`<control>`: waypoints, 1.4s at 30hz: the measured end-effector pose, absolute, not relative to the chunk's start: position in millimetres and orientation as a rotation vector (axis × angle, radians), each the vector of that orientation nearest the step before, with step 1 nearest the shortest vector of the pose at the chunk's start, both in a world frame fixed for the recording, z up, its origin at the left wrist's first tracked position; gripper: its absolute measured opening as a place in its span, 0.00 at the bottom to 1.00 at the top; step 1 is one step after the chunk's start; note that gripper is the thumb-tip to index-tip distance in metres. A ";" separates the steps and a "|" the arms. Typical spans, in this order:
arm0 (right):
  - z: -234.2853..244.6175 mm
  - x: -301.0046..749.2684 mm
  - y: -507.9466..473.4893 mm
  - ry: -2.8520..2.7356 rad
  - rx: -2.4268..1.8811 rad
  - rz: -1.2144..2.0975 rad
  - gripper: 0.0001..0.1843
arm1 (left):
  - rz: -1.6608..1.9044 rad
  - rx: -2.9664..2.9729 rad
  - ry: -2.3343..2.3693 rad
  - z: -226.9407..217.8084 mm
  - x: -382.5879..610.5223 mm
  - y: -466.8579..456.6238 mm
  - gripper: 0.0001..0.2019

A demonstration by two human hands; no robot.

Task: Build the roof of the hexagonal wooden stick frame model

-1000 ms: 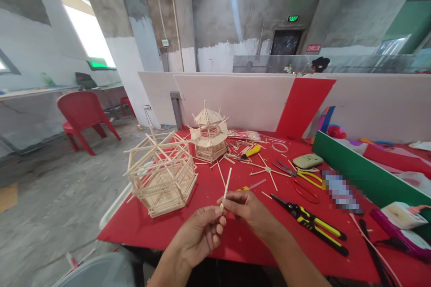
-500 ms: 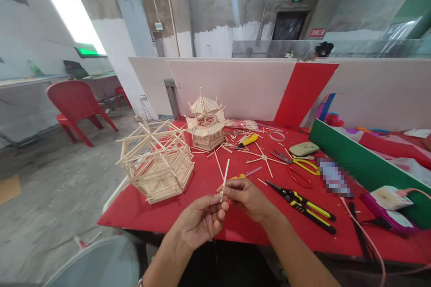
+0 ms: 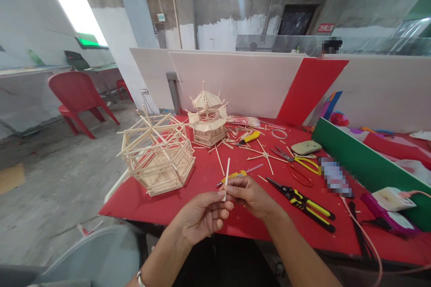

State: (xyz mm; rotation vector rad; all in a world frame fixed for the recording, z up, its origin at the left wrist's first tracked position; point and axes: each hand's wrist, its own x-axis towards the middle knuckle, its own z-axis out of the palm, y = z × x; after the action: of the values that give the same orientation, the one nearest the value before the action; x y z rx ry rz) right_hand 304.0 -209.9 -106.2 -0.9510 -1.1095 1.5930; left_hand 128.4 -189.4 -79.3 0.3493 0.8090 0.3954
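Note:
A short pale wooden stick stands nearly upright between my hands, above the front of the red table. My left hand pinches its lower end between thumb and forefinger, the other fingers curled. My right hand grips it just above, fingertips touching those of the left. Behind the hands lies a yellow glue gun or similar yellow tool, partly hidden. To the left stands an open frame of sticks with several sides. A finished-looking stick pagoda is farther back.
A star of joined sticks, a yellow utility knife, yellow-handled pliers and black-and-yellow pliers lie on the red table. A green board stands at right, a grey bin at lower left.
My view has shifted slightly, so the background sits higher. Both hands still hold the stick at almost the same place, and more of the yellow tool shows behind it.

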 end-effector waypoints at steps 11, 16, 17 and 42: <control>-99.5 303.9 -217.5 -1.369 -0.977 1.375 0.12 | 0.453 0.621 0.767 -93.3 123.1 -191.7 0.12; -96.3 305.9 -224.1 -1.494 -1.154 1.161 0.17 | 0.519 0.745 0.827 -100.1 126.3 -188.1 0.16; -98.6 313.4 -228.6 -1.517 -1.246 1.090 0.18 | 0.554 0.784 0.847 -102.4 127.2 -186.6 0.17; -107.5 394.8 -286.1 -1.697 -2.150 0.612 0.21 | 0.848 1.308 1.054 -86.4 155.7 -163.9 0.07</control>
State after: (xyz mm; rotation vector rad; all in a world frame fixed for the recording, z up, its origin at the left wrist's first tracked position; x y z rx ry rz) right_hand 394.8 -286.1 -107.5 -2.1498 -1.6974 0.6123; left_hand 155.7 -163.9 -86.4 1.3076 1.0540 0.8484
